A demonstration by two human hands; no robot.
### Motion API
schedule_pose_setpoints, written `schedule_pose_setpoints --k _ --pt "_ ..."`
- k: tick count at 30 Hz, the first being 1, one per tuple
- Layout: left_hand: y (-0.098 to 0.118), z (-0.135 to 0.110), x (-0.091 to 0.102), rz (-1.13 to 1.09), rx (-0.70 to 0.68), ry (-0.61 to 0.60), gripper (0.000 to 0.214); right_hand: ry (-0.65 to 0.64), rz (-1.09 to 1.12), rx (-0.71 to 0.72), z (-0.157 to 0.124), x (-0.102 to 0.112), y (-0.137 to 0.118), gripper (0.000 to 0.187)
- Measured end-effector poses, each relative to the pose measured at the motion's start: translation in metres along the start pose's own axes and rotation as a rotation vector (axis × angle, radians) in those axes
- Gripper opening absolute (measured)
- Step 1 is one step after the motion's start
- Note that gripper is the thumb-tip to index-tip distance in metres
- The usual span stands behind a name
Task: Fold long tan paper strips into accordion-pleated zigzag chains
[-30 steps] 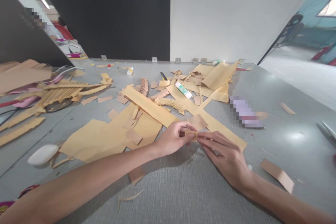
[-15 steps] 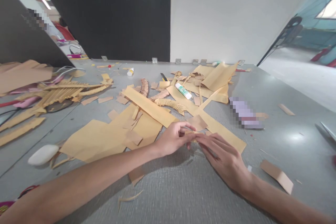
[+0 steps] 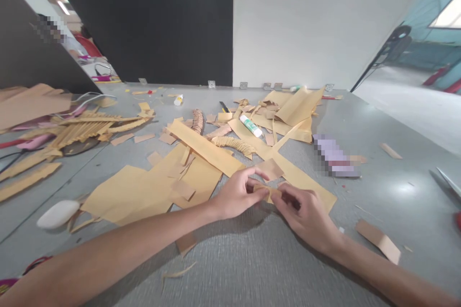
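Between both hands is a small piece of tan paper [image 3: 268, 193], partly covered by the fingers. My left hand [image 3: 238, 194] pinches its left side between thumb and fingers. At the right end, my right hand [image 3: 306, 211] grips it with curled fingers and thumb. Just behind the fingertips lies a brown paper square [image 3: 271, 169] on a long tan paper strip [image 3: 313, 184]. Another wide tan strip [image 3: 205, 146] reaches toward my left hand. Beyond it are a pleated tan paper piece [image 3: 234, 144] and a glue stick [image 3: 250, 126].
A large tan sheet [image 3: 126, 192] lies at left, near a white rounded object [image 3: 58, 214]. A blurred purple object [image 3: 333, 156] sits at right. Pleated paper [image 3: 84, 129] is heaped far left. Black [image 3: 154, 19] and white [image 3: 288, 19] panels rise at the back.
My right hand has gone from outstretched fingers over the paper to a curled pinch at its right end, exposing more of the paper. My left hand stays nearly in place.
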State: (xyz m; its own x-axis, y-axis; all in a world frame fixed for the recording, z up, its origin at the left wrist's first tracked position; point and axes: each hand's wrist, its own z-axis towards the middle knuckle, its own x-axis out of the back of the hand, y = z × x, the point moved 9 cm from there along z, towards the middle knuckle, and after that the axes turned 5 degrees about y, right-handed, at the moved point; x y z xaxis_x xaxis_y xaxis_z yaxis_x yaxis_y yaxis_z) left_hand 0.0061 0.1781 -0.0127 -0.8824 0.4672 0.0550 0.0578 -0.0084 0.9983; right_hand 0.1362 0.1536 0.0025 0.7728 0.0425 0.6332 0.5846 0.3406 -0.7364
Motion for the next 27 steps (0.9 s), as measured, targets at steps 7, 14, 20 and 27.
schedule_pose_setpoints --k 7,14,20,27 --pt "0.0001 0.0009 0.0032 0.017 -0.019 0.028 0.026 -0.065 0.001 -0.031 -0.0003 -0.0069 0.0080 0.047" --pt "0.0016 0.0003 0.0022 -0.014 -0.008 0.034 0.028 -0.092 0.028 -0.025 -0.0006 -0.0092 0.0067 0.047" --pt "0.0008 0.0004 0.0010 0.020 0.011 0.021 0.029 -0.069 0.069 -0.038 0.0026 -0.0054 0.0043 0.043" --pt "-0.0020 0.0010 -0.0035 0.044 0.025 -0.030 0.033 -0.052 0.097 -0.050 0.0040 -0.0023 0.0029 0.033"
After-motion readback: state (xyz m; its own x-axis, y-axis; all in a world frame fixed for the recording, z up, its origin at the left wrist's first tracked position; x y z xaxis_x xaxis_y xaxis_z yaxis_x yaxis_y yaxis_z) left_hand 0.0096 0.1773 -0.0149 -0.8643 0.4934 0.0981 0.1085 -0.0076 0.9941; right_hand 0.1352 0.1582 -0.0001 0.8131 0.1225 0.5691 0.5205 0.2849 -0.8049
